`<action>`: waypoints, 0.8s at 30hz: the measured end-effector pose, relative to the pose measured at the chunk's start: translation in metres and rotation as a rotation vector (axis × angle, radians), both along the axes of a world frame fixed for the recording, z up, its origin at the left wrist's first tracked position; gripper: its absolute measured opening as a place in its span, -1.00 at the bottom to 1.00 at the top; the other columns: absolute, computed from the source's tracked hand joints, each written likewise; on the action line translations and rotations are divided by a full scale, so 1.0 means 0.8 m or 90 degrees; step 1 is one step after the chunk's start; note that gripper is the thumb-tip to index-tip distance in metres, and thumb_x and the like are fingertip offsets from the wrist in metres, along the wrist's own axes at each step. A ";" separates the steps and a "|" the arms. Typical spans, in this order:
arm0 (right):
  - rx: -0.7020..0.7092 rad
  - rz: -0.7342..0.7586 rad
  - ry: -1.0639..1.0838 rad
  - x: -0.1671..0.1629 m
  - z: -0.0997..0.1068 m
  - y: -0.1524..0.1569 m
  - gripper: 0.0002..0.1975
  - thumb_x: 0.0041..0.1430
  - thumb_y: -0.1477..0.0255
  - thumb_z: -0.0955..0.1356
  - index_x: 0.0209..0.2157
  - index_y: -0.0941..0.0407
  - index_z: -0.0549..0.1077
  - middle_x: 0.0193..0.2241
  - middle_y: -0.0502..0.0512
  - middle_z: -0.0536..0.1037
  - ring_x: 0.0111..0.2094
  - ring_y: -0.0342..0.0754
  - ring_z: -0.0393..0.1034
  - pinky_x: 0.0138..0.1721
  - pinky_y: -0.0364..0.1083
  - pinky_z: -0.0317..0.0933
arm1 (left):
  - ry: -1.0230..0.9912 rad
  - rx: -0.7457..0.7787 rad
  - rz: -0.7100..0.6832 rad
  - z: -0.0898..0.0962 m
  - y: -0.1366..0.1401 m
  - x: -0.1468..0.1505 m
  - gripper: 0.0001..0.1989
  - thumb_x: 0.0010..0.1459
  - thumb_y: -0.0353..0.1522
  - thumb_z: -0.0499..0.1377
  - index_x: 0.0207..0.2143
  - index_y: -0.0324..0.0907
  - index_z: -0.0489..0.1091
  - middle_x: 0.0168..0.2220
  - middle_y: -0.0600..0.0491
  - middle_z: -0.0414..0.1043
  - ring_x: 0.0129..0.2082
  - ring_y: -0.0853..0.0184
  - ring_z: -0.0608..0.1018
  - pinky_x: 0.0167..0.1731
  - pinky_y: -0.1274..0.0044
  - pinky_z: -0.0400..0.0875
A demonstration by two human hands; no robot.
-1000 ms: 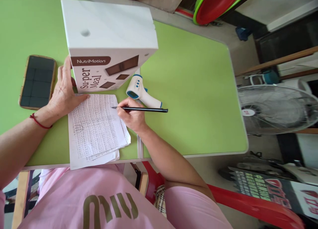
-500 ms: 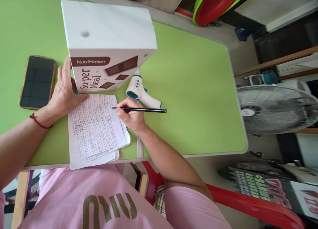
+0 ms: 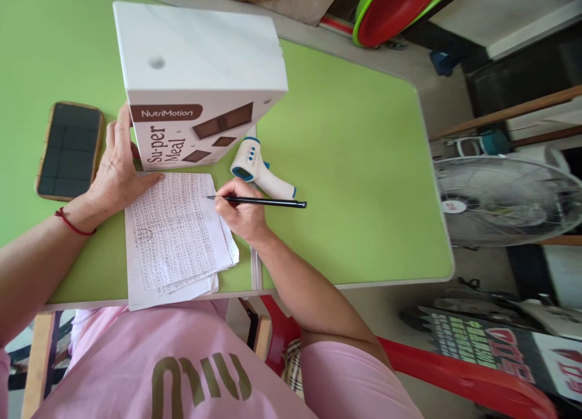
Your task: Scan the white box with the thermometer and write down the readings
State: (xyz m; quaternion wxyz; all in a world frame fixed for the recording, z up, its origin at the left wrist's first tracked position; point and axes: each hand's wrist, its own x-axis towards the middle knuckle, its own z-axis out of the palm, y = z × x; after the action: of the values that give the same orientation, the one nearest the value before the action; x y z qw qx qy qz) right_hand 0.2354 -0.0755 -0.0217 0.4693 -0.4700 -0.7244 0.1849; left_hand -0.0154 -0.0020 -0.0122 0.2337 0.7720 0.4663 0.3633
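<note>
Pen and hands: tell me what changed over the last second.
Almost nothing. The right hand keeps the same grip on the pen, its tip on the upper right part of the paper; any shift is too slight to give a direction. The left hand stays flat on the paper's top left corner beside the box. Phone and thermometer have not moved.

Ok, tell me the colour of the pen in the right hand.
Black, seen in the head view: the pen in the right hand.
</note>
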 end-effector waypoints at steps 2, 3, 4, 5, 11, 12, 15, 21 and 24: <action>-0.012 -0.001 0.000 0.001 0.000 -0.001 -0.88 0.09 0.46 0.28 -0.52 0.09 0.28 -0.66 -0.12 0.33 -0.64 -0.24 0.13 -0.59 -0.18 0.09 | 0.006 -0.001 0.003 0.000 0.000 0.000 -0.03 -0.11 0.20 0.33 0.13 -0.25 0.16 0.15 -0.26 0.07 0.18 -0.25 0.20 0.00 -0.06 0.39; -0.016 -0.007 0.004 0.001 -0.001 -0.001 -0.88 0.09 0.45 0.28 -0.51 0.09 0.29 -0.66 -0.12 0.34 -0.63 -0.24 0.14 -0.59 -0.18 0.10 | 0.006 -0.001 0.005 -0.001 0.000 -0.001 -0.03 -0.12 0.21 0.33 0.13 -0.24 0.16 0.14 -0.26 0.07 0.18 -0.25 0.19 0.00 -0.06 0.39; -0.018 -0.015 0.009 0.002 -0.001 -0.001 -0.88 0.09 0.45 0.28 -0.51 0.09 0.30 -0.65 -0.11 0.35 -0.63 -0.23 0.15 -0.58 -0.18 0.11 | 0.004 -0.001 0.006 -0.001 0.000 -0.001 -0.03 -0.12 0.20 0.34 0.13 -0.24 0.15 0.14 -0.25 0.08 0.18 -0.24 0.19 0.00 -0.06 0.39; -0.018 -0.026 0.014 0.003 -0.002 -0.001 -0.89 0.09 0.44 0.28 -0.51 0.09 0.31 -0.65 -0.11 0.36 -0.63 -0.23 0.16 -0.58 -0.18 0.11 | 0.002 0.001 0.006 0.000 0.000 -0.001 -0.03 -0.12 0.20 0.34 0.14 -0.23 0.15 0.14 -0.24 0.08 0.19 -0.23 0.19 0.02 -0.06 0.39; -0.033 -0.053 0.000 0.003 -0.002 0.000 -0.89 0.07 0.44 0.28 -0.52 0.08 0.28 -0.66 -0.11 0.34 -0.63 -0.22 0.16 -0.58 -0.17 0.12 | 0.005 -0.012 0.002 0.003 -0.001 0.001 -0.05 -0.09 0.20 0.32 0.13 -0.23 0.13 0.17 -0.25 0.06 0.18 -0.20 0.21 0.06 -0.07 0.35; -0.032 -0.049 -0.001 0.003 -0.002 0.000 -0.89 0.07 0.44 0.28 -0.52 0.08 0.28 -0.67 -0.11 0.34 -0.63 -0.22 0.16 -0.58 -0.17 0.12 | 0.006 -0.017 0.006 0.003 -0.001 0.001 -0.05 -0.09 0.19 0.33 0.12 -0.23 0.13 0.17 -0.25 0.06 0.19 -0.21 0.20 0.07 -0.07 0.34; -0.019 -0.030 0.005 0.002 0.000 0.000 -0.88 0.08 0.46 0.28 -0.52 0.09 0.29 -0.67 -0.12 0.34 -0.64 -0.23 0.16 -0.59 -0.18 0.11 | 0.021 -0.017 0.003 0.004 -0.001 0.001 -0.05 -0.08 0.16 0.33 0.14 -0.24 0.08 0.20 -0.26 0.02 0.23 -0.23 0.14 0.13 -0.09 0.27; -0.033 -0.027 -0.005 0.004 0.001 0.000 -0.88 0.06 0.45 0.29 -0.53 0.08 0.28 -0.67 -0.11 0.32 -0.63 -0.22 0.14 -0.59 -0.17 0.09 | 0.026 -0.028 0.004 0.006 0.001 0.001 0.02 -0.13 0.17 0.32 0.15 -0.25 0.00 0.20 -0.29 0.00 0.22 -0.24 0.17 0.14 -0.12 0.21; -0.039 -0.038 -0.004 0.005 0.000 0.000 -0.88 0.06 0.45 0.28 -0.53 0.08 0.28 -0.66 -0.10 0.33 -0.62 -0.21 0.15 -0.57 -0.16 0.10 | 0.022 -0.033 0.014 0.006 0.000 0.002 -0.03 -0.13 0.14 0.33 0.13 -0.22 0.04 0.20 -0.25 0.02 0.25 -0.24 0.13 0.16 -0.09 0.22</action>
State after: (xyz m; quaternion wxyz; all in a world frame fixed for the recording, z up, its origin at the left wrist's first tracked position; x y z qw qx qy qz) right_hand 0.2398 -0.0754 -0.0215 0.4575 -0.5065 -0.7054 0.1913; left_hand -0.0138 -0.0017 -0.0071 0.2418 0.7666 0.4881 0.3400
